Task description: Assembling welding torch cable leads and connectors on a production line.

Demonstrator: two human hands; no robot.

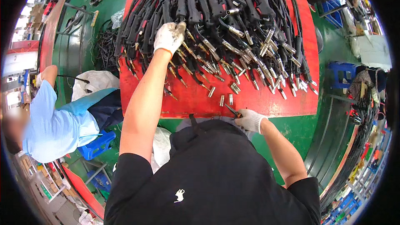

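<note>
l hand (170, 37) at blk torch (181, 9), lengthwise fore-aft, pointing twd wearer (216, 162)

From my place I see the gloved left hand (170, 37) at the end of a black handle (181, 7), over the red table (183, 102). The gloved right hand (249, 120) holds a dark tool (232, 111) near small metal sleeves (222, 100).

handles (193, 10): matt plastic | cylinders (235, 88): glossy metal | tabletop (175, 106): smooth, glossy | gloves (167, 38): rough knit cloth
</note>
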